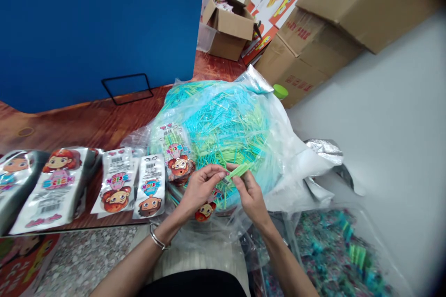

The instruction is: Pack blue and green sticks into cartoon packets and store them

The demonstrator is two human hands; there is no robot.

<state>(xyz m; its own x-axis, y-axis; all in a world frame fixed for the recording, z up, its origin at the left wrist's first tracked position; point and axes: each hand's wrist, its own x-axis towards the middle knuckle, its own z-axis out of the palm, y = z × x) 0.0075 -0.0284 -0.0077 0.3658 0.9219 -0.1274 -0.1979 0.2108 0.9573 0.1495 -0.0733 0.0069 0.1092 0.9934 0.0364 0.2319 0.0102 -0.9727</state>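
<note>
A blue panel (97, 28) fills the upper left of the room I am viewing remotely, and a pale wall (383, 116) runs down the right. Large cardboard boxes (324, 51) are stacked in the far corner, probably kept there to leave the work surface within reach. Below them stretches a table (118, 132) with a reddish wood pattern, its front edge facing the wearer.

On it, a great heap of thin blue and green sticks (226, 120) sits inside a clear bag, spread wide, I judge, so that both hands can reach in. At lower right, another clear bag (334, 250) holds multicoloured contents too blurred for me to identify. To the left, flat printed pouches (52, 185) lie in stacks in a row, seemingly to be handy for the left hand; one plump pouch (179, 148) with green sticks inside leans against the heap.

In the middle, above the heap's near edge, the left hand (200, 188) pinches the barcode end of a cartoon pouch (205, 212), most of it behind that hand. The right hand (251, 190), fingers curled close, grips a small green bundle (241, 169) at that end, apparently to keep the sticks aligned
</note>
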